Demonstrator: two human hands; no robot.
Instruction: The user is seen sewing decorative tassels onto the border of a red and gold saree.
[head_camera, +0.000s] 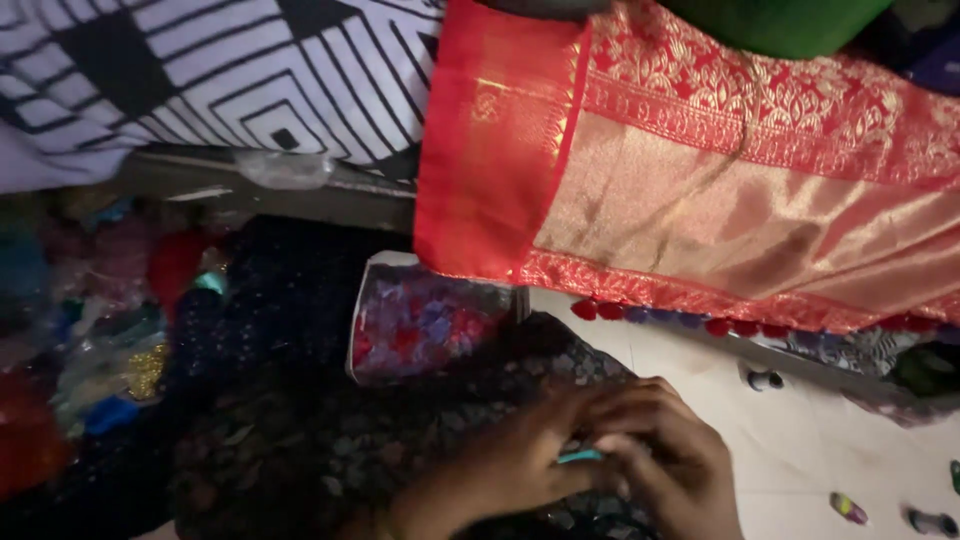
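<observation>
I see a small teal tool (581, 456), slim and lying nearly flat, at six o'clock on dark patterned fabric (330, 440), which lies crumpled toward seven o'clock.

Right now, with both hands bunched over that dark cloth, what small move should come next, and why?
Probably ease the left hand and right hand slightly apart. They press together on the dark cloth around a small teal tool, hiding most of it and the spot beneath, so the work there cannot be seen.
</observation>
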